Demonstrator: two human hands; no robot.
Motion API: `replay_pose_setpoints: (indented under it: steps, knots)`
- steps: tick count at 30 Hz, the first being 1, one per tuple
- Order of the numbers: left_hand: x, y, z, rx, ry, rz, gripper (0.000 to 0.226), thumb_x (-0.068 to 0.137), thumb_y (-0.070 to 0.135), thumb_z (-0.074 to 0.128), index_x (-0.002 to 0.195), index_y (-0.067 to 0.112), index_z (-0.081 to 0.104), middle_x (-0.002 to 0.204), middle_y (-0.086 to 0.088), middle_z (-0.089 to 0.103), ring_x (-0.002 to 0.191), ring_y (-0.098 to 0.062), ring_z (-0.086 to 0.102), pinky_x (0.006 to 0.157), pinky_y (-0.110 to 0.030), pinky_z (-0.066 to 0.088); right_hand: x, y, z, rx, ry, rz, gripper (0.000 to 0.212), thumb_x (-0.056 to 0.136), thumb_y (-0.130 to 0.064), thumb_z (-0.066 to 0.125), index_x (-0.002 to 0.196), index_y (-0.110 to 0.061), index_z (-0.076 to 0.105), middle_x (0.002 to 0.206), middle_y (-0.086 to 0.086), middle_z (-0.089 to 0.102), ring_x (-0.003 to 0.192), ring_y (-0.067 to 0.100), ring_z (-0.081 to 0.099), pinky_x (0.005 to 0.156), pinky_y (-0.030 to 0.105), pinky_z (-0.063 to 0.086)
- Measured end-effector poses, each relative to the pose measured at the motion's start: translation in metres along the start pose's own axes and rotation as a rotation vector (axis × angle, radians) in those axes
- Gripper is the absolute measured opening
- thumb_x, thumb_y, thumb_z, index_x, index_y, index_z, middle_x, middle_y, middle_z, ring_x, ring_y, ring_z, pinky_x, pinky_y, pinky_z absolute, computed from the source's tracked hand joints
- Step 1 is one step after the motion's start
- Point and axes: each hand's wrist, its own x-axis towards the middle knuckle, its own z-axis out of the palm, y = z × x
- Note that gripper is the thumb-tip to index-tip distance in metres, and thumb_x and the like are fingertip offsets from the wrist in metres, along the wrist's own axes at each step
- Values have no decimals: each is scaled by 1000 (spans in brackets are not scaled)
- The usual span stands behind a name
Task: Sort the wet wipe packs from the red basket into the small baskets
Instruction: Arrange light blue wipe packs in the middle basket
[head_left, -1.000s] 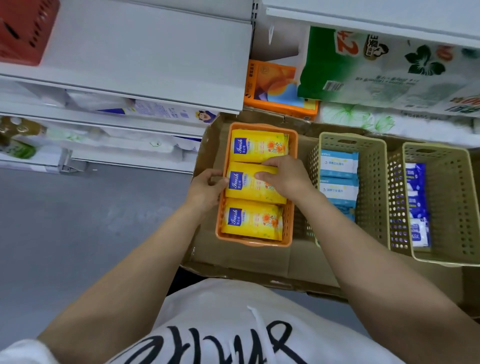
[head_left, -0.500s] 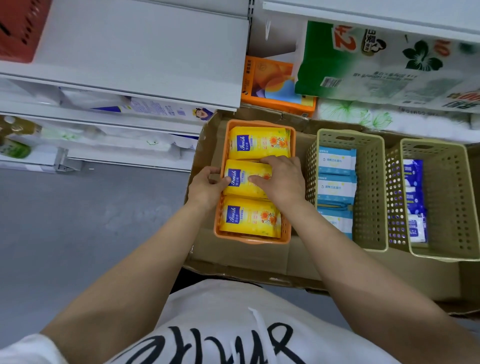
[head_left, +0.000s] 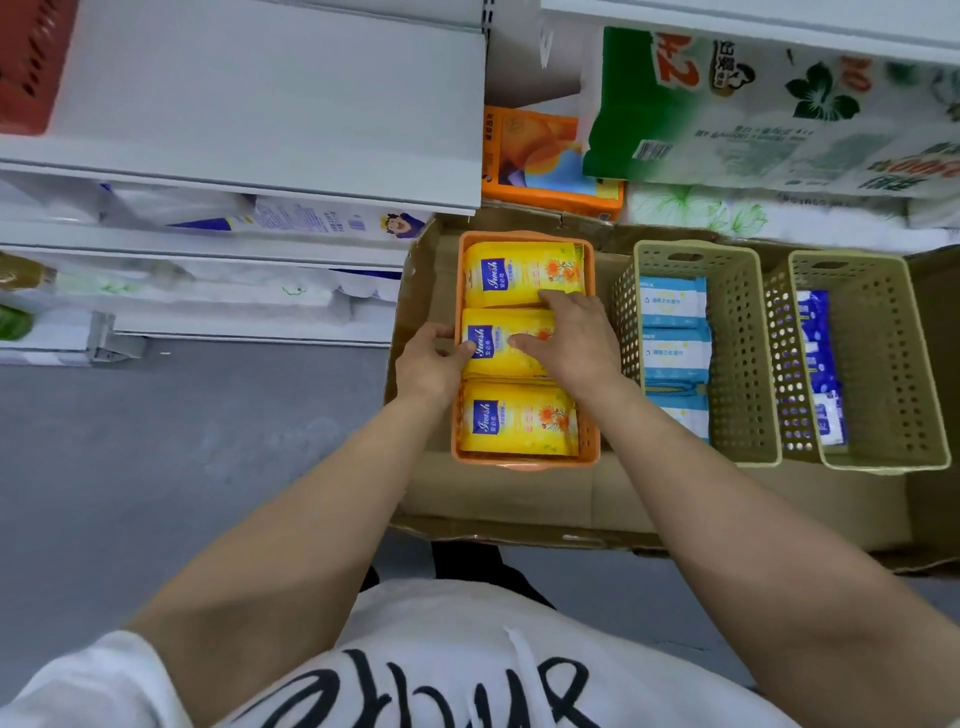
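Toward the left end of the flattened cardboard sheet, in the head view (the only one), sits the orange basket holding three yellow wet wipe packs in a row. The left hand curls over the basket's left rim, its fingertips pinching the middle yellow pack at its left edge. The right hand lies on that pack with fingers extended, pressing it down. Two beige baskets to the right hold blue packs. The red basket rests on the upper shelf. Uneven pressing could tilt the middle pack onto its neighbour.
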Motion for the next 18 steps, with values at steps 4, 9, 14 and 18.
replay_pose_setpoints:
  steps: [4, 9, 14, 18]
  knots:
    - [-3, 5, -23, 17, -148, 33, 36, 88, 40, 70, 117, 24, 54, 117, -2, 64, 100, -21, 65, 87, -43, 57, -6, -14, -7, -139, 23, 67, 70, 80, -60, 68, 140, -27, 50, 139, 7, 46, 131, 28, 37, 103, 43, 40]
    - [-6, 12, -115, 92, -246, 136, 39, 89, 36, 68, 122, 19, 57, 119, -6, 64, 106, -23, 63, 92, -39, 53, -22, -62, -16, -248, 28, 176, 57, 84, -46, 68, 135, -22, 55, 143, 11, 44, 132, 31, 36, 106, 44, 37]
    - [-11, 13, -260, 230, -151, 328, 35, 88, 35, 67, 119, 19, 61, 110, 2, 65, 97, -18, 61, 69, -25, 49, -40, -175, -19, -104, 107, 68, 38, 87, -32, 68, 121, -15, 67, 124, 14, 65, 118, 34, 56, 94, 37, 44]
    - [-15, 8, -378, 327, -3, 455, 32, 87, 32, 69, 117, 21, 63, 114, 5, 65, 98, -16, 63, 82, -32, 52, -49, -292, -12, -10, 204, -182, 30, 83, -22, 71, 112, -14, 73, 110, 10, 72, 105, 31, 63, 86, 31, 45]
